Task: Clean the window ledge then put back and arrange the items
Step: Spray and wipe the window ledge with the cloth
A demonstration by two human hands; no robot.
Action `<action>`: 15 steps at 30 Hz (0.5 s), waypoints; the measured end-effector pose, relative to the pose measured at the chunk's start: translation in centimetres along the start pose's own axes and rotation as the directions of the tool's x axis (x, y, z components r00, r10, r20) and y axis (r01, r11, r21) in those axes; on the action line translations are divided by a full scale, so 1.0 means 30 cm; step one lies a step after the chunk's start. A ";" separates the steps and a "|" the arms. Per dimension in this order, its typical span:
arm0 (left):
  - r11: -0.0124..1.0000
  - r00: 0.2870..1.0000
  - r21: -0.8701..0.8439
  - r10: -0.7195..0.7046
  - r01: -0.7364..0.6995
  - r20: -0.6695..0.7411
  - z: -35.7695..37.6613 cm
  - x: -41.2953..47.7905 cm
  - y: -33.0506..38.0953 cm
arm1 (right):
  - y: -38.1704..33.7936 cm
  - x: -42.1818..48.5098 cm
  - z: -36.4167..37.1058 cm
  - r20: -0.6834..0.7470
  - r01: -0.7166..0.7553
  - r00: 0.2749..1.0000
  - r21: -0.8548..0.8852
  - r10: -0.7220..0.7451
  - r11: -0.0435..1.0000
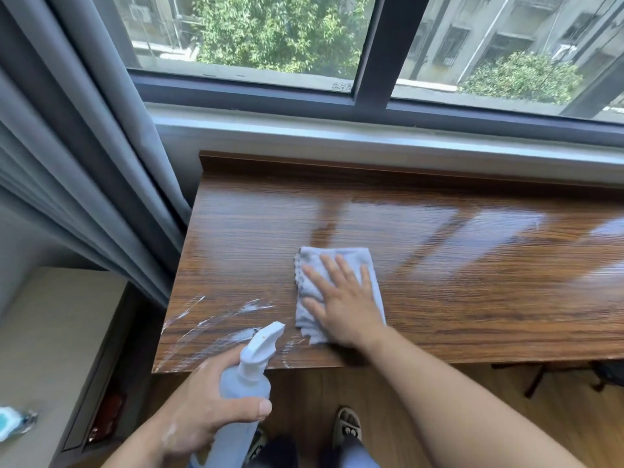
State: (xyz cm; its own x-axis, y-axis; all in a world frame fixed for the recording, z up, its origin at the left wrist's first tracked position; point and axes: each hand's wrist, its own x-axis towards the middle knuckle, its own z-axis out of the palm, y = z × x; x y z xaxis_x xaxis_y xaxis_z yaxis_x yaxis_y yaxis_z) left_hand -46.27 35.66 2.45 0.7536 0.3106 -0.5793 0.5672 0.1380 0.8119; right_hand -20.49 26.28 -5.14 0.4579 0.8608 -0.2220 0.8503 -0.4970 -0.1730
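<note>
Head view, sole view. Item: window ledge (472, 282), dark wood-grain, glossy toward the right, with white spray streaks (216, 322) across its near left corner. Item: grey cloth (337, 257), folded, lying flat on the ledge just right of the streaks. My right hand (341, 298): fingers straight and spread, palm pressing the cloth down, gripping nothing. My left hand (209, 410): fingers and thumb curled round the spray bottle (250, 369), nozzle pointing at the streaked corner. Step in hand, as I judge it: wiping. Method advised: keep the palm flat, draw the cloth left through the streaks toward the curtain (84, 163), and overlap passes along the grain. Putting back and arranging: not yet begun, by my reckoning.
</note>
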 end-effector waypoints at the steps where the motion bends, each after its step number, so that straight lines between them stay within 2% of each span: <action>1: 1.000 1.000 0.014 0.004 -0.004 0.005 -0.006 -0.008 -0.002 | 0.030 0.044 -0.025 0.010 -0.053 0.999 0.021 0.053 0.998; 4: 0.997 0.999 0.073 0.033 -0.035 0.021 -0.016 -0.027 0.001 | 0.128 0.088 -0.065 -0.001 -0.253 0.967 0.085 0.254 0.964; 7: 0.993 0.999 0.114 0.039 -0.042 0.026 -0.027 -0.033 -0.006 | 0.186 0.001 -0.054 -0.038 -0.354 0.932 0.098 0.359 0.930; 10: 0.993 0.999 0.113 0.031 -0.033 0.019 -0.032 -0.028 -0.023 | 0.161 -0.125 -0.013 -0.046 -0.366 0.927 0.088 0.371 0.926; 15: 0.992 0.999 0.127 0.021 -0.025 0.038 -0.015 -0.021 -0.029 | 0.121 -0.237 0.014 0.024 -0.315 0.949 0.059 0.314 0.947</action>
State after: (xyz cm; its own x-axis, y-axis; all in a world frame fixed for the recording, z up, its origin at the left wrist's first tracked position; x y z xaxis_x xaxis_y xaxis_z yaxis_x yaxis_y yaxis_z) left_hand -47.39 35.77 2.15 0.7774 0.2770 -0.5647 0.5854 0.0098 0.8107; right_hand -20.76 18.31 -4.61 0.6950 0.6586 -0.2884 0.6462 -0.7481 -0.1511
